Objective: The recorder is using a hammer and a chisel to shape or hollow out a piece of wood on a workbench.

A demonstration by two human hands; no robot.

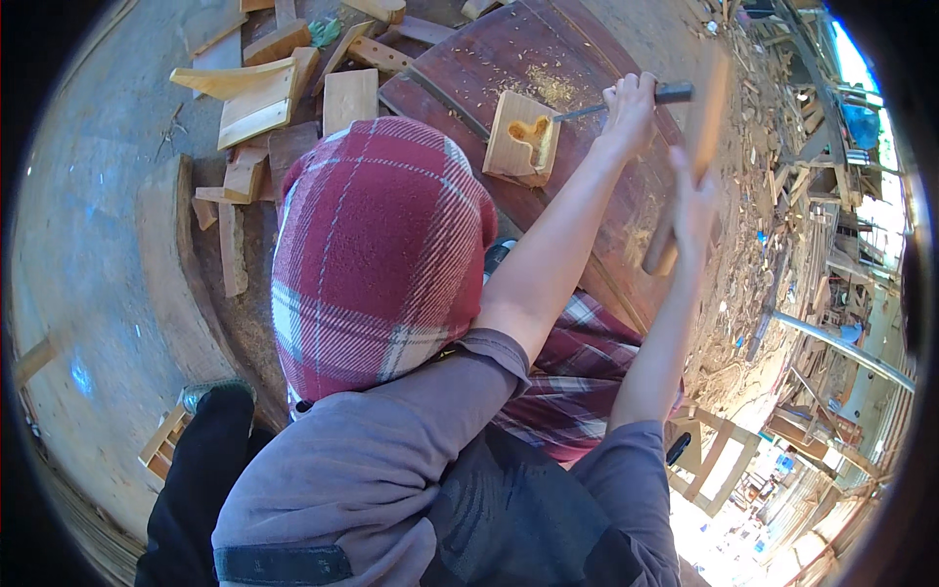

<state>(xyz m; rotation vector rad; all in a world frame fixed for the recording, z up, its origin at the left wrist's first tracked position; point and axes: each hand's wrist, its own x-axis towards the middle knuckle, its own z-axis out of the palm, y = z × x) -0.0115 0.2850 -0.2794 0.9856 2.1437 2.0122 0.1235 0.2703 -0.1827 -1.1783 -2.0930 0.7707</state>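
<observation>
My left hand (629, 112) is closed around a chisel (675, 93) with a dark handle. Its blade slants left and reaches the right edge of a pale wooden block (503, 155). A rounded, curving hollow is cut into the block's top. To the right, my right hand (693, 201) grips a thick wooden club (706, 122), smeared by motion at its upper end and raised beside the chisel handle. The block rests on a dark reddish wooden board (460, 61), with wood shavings (550, 86) scattered behind it.
Plaid red cloth (381, 235) covers a large rounded shape left of my arms. Several wood offcuts (256, 93) lie at the far left, by a long curved plank (176, 264). Debris (758, 196) litters the ground on the right, near a metal pole (843, 349).
</observation>
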